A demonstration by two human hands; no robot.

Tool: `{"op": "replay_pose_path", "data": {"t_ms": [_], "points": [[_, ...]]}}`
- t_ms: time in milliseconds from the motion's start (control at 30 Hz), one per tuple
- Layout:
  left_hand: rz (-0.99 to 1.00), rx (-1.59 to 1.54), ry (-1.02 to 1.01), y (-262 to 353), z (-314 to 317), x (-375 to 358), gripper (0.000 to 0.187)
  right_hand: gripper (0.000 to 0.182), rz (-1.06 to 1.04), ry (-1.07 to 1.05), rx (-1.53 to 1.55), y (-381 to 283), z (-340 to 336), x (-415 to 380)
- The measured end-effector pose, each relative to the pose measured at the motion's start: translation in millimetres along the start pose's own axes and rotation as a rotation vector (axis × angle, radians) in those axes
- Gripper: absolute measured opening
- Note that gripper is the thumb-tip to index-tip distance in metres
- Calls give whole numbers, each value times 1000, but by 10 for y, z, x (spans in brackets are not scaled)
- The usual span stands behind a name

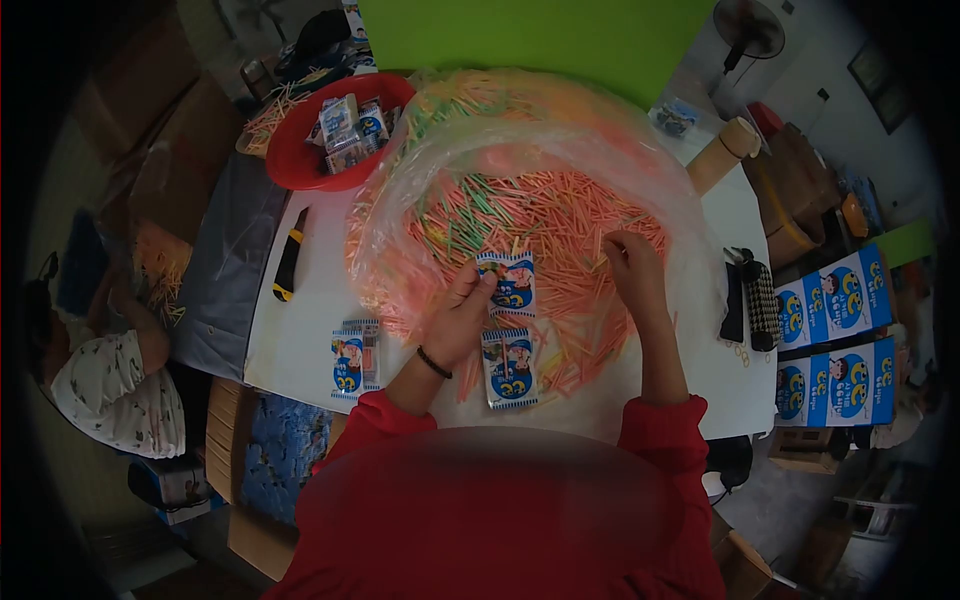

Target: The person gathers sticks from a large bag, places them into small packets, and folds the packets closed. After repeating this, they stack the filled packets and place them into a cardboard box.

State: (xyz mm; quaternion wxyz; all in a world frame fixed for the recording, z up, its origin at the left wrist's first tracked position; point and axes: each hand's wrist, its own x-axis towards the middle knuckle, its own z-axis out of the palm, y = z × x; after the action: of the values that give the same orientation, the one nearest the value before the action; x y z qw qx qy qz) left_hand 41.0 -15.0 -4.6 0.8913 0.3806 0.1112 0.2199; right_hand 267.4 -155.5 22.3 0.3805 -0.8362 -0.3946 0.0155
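My left hand (463, 310) grips a small blue-and-white printed packet (514, 284) between thumb and fingers, over a heap of thin pink, green and yellow sticks (560, 215). A few pale stick ends show at the packet's top edge. My right hand (634, 268) hovers at the right side of the heap, its fingers curled and pressed together; what they hold, if anything, is too small to make out. Just below the left hand's packet lies another blue packet (510, 368). To the left, more packets (350, 360) rest on the white table (262, 345).
A clear plastic bag (690, 215) surrounds the heap. Behind on the left is a red basin (285, 160) holding packets. A yellow-black utility knife (291, 255) lies at left. Blue printed boxes (840, 385) stand at right. Another person (120, 390) sits at far left.
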Motion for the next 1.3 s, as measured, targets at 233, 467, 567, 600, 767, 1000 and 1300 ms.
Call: {"op": "replay_pose_path", "data": {"t_ms": [233,467,567,600,767,1000,1300], "points": [[-11,194,36,-10,5,10,53,28,-190,-394,-423,-253,370,136],[151,294,-11,-123,-153,33,41,18,-280,-303,-552,-71,532,-15],[130,461,31,-34,-57,-9,53,17,-274,-193,-247,-27,375,-52],[130,447,-7,-31,-43,-16,56,17,-282,-195,-248,-78,324,-72],[130,337,-44,-54,23,-14,64,15,149,-58,444,-139,297,-278],[156,507,-79,-95,59,-1,62,7,91,159,1032,-445,350,-412],[156,608,-75,-175,85,22,63,9,-128,28,1189,-908,348,-518]]}}
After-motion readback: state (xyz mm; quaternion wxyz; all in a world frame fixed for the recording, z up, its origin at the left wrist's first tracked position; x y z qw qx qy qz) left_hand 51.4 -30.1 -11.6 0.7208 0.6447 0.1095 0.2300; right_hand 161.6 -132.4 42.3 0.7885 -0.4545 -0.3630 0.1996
